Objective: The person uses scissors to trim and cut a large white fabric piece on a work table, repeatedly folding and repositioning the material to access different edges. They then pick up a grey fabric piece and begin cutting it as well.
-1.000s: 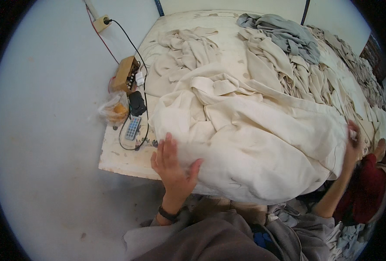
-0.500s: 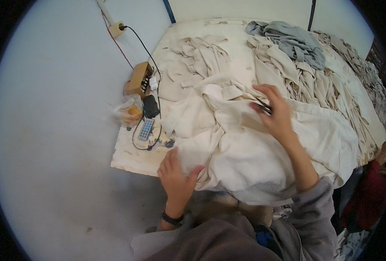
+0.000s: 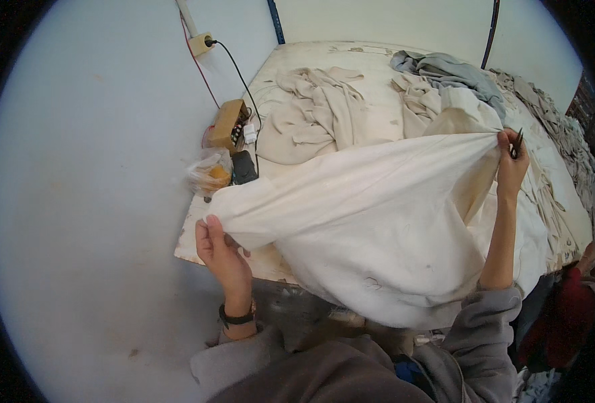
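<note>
A cream-white cloth garment (image 3: pixel 378 208) is stretched wide between my hands, over the near part of the table. My left hand (image 3: pixel 222 252) is closed on its left end, thumb pressed on the fabric. Out to the right, my right hand (image 3: pixel 513 164) pinches the opposite corner. Small dark thread snips (image 3: pixel 516 144) also sit in my right hand, their points sticking up past the fingers. The cloth's lower part sags over the table's front edge toward my lap.
Beige garments (image 3: pixel 317 107) lie crumpled on the table (image 3: pixel 371 57), with a grey one (image 3: pixel 455 74) behind. On the left edge are a brown box-like device (image 3: pixel 229 124), a black adapter (image 3: pixel 244 168) and a plastic bag (image 3: pixel 210 171). A person's red sleeve (image 3: pixel 562 316) shows at right.
Both hands have taken hold of the white garment and pulled it apart. My left hand moved left, my right hand right and up. The remote control is now covered.
</note>
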{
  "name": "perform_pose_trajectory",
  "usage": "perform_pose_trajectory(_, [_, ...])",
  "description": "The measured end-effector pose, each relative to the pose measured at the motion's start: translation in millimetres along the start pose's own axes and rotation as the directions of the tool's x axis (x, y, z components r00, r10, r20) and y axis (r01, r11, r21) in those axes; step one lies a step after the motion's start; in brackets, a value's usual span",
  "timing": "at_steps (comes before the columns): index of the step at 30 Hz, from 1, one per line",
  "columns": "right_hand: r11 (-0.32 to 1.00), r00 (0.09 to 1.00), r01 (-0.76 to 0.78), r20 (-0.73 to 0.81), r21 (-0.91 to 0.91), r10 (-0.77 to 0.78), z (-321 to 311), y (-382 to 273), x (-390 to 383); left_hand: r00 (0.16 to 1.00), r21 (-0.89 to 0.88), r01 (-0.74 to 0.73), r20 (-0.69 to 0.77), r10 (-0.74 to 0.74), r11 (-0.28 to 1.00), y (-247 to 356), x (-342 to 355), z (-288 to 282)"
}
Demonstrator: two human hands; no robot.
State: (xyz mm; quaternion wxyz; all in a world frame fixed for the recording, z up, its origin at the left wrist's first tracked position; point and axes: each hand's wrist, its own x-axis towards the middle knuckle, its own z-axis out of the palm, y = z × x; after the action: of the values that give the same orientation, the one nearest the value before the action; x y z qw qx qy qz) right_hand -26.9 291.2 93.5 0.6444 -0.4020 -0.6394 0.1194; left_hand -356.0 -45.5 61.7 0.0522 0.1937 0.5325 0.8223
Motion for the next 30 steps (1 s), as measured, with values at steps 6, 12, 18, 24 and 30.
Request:
perform_pose_trajectory(6, [0.997, 0.998, -0.064, -0.01, -0.04, 0.064, -16, 8, -3, 0.994, -0.077, -0.056, 0.085, 0.063, 0.995, 14, 1, 25])
perform_pose_trajectory(12, [0.999, 0.995, -0.029, 0.098, 0.042, 0.024, -25, 14, -17, 0.989, 0.029, -0.145, -0.023, 0.146, 0.989, 8, -2, 13])
perform_pose_trajectory(18, [0.967, 0.956, -0.254, 0.16, 0.037, 0.245, -79, 16, -117, 0.989, 0.401, 0.071, -0.15, -0.011, 0.913, -21, -10, -42])
perform_pose_trajectory(24, [0.951, 0.945, -0.297, 0.119, -0.09, 0.306, -102, -1, -126, 0.921, 0.707, -0.348, 0.137, 0.364, 0.615, -52, -42, -17])
perform_pose_trajectory(30, [0.96, 0.925, -0.25, 0.262, -0.123, 0.275, -62, -31, -113, 0.504, 0.326, -0.853, 0.716, 0.483, 0.407, -51, -93, 35])
